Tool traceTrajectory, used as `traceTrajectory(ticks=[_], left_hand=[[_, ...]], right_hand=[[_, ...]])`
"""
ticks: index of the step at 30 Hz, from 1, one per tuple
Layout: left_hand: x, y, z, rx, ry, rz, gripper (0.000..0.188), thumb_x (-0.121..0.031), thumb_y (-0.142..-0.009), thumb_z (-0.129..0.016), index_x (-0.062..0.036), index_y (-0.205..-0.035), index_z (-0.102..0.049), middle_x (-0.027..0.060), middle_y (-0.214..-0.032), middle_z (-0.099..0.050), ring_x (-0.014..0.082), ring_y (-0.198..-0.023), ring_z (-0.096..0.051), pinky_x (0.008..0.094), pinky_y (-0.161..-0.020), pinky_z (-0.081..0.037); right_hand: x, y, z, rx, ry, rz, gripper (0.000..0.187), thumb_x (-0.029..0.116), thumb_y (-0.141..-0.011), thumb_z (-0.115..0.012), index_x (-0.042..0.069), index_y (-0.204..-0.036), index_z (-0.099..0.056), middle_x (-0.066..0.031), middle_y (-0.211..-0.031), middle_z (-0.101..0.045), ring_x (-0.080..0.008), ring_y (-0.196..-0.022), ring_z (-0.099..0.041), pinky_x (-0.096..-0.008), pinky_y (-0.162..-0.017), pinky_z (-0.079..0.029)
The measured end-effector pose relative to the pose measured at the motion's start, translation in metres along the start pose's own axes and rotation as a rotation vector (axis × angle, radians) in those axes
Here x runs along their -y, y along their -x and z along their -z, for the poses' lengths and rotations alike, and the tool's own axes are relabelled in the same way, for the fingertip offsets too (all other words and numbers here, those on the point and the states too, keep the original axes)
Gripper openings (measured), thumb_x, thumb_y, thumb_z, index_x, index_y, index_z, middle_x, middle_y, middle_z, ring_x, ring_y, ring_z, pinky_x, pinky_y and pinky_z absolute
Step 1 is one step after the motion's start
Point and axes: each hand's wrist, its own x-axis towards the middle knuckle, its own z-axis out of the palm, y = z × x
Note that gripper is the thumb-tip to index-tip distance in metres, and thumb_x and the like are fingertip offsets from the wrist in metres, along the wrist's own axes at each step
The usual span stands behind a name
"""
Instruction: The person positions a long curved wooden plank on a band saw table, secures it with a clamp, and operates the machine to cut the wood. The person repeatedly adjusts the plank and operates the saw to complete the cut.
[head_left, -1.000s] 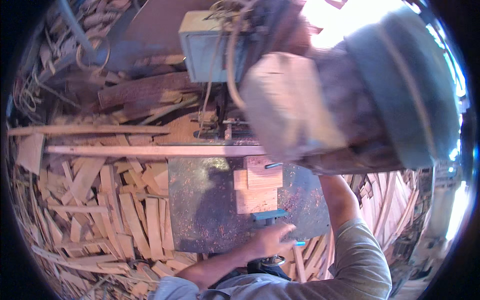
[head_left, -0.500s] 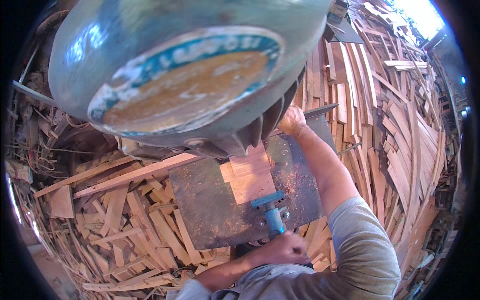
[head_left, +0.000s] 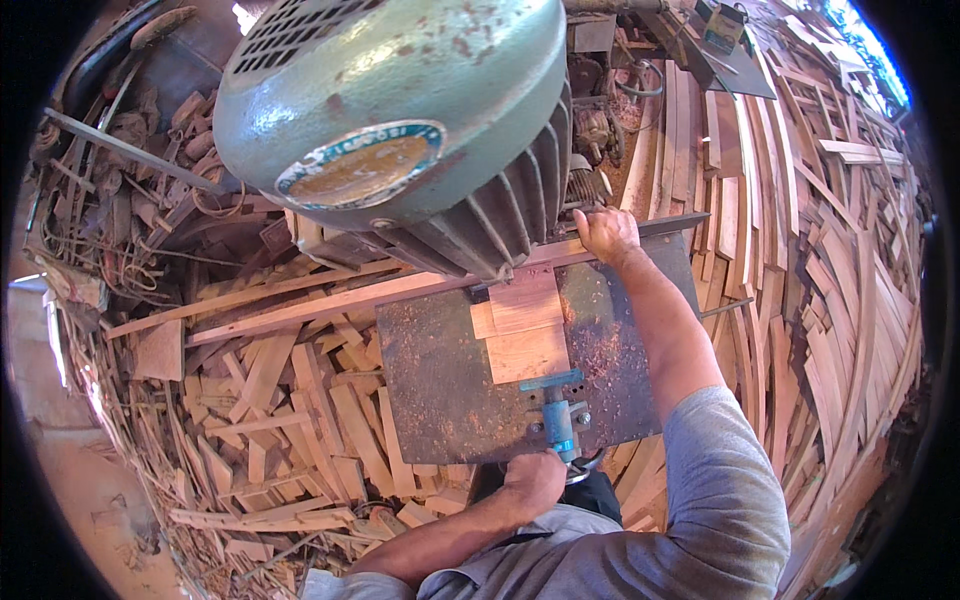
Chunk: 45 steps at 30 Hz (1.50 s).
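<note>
My left hand is closed on the rim of a metal handwheel at the near end of a blue screw clamp. The clamp's flat blue jaw presses up to light wooden blocks on a dark metal table. Beyond the blocks lies a long wooden board, running left past the table's edge. At the board's right end, my right hand is closed round it beside a dark metal fence. The motor housing hides part of the board's far side.
A large green motor housing with dark cooling fins hangs over the table's far side. Sawdust covers parts of the tabletop. Offcuts pile up at the left, and long wooden strips at the right. Machine parts stand behind.
My left hand has moved up and left round the handwheel. My right hand stays at the board's end. The view has shifted, so the motor housing looks smaller and farther off.
</note>
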Motion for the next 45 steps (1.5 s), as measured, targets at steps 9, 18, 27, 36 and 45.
traceTrajectory(ticks=[9, 18, 27, 36, 45], left_hand=[[0.104, -0.010, -0.085, -0.299, 0.176, -0.110, 0.040, -0.050, -0.081, -0.070, -0.0117, -0.080, -0.057, 0.0139, -0.057, -0.062, 0.0368, -0.056, -0.066, 0.0507, -0.050, -0.052], [0.106, -0.013, -0.104, -0.501, 0.274, -0.121, 0.033, -0.042, -0.083, -0.071, -0.0120, -0.076, -0.061, 0.0133, -0.063, -0.064, 0.0358, -0.063, -0.067, 0.0485, -0.055, -0.053], [0.112, -0.013, -0.115, -0.545, 0.450, -0.160, 0.031, -0.036, -0.081, -0.076, -0.0088, -0.075, -0.062, 0.0146, -0.072, -0.065, 0.0361, -0.070, -0.066, 0.0464, -0.061, -0.052], [0.114, -0.008, -0.154, -0.900, 0.569, -0.206, 0.030, -0.031, -0.081, -0.078, -0.0079, -0.095, -0.066, 0.0127, -0.088, -0.067, 0.0332, -0.080, -0.067, 0.0406, -0.067, -0.054], [0.145, 0.022, -0.322, -1.120, 0.917, 0.036, 0.047, -0.014, -0.078, -0.080, 0.0003, -0.118, -0.060, 0.0130, -0.110, -0.066, 0.0213, -0.099, -0.064, 0.0329, -0.087, -0.051]], right_hand=[[-0.007, 0.000, -0.009, -0.084, -0.040, -0.011, 0.055, 0.045, -0.098, -0.045, 0.005, -0.075, -0.074, -0.0153, -0.084, -0.072, -0.0313, -0.083, -0.071, -0.0437, -0.079, -0.054], [-0.004, 0.002, -0.011, -0.174, -0.033, -0.028, 0.055, 0.050, -0.096, -0.049, 0.006, -0.076, -0.073, -0.0147, -0.076, -0.070, -0.0343, -0.080, -0.070, -0.0454, -0.077, -0.054], [-0.011, 0.012, -0.009, -0.257, -0.266, 0.059, 0.049, 0.047, -0.095, -0.058, 0.000, -0.084, -0.067, -0.0181, -0.098, -0.068, -0.0368, -0.094, -0.065, -0.0459, -0.083, -0.051], [0.028, 0.208, 0.032, -0.504, -0.681, 0.072, 0.024, 0.021, -0.097, -0.064, -0.001, -0.108, -0.067, -0.0067, -0.098, -0.069, -0.0130, -0.094, -0.064, -0.0288, -0.084, -0.049], [0.037, 0.506, -0.098, -0.361, -0.948, -0.353, 0.023, 0.018, -0.090, -0.069, -0.002, -0.100, -0.065, -0.0074, -0.087, -0.067, -0.0151, -0.083, -0.064, -0.0304, -0.080, -0.050]])
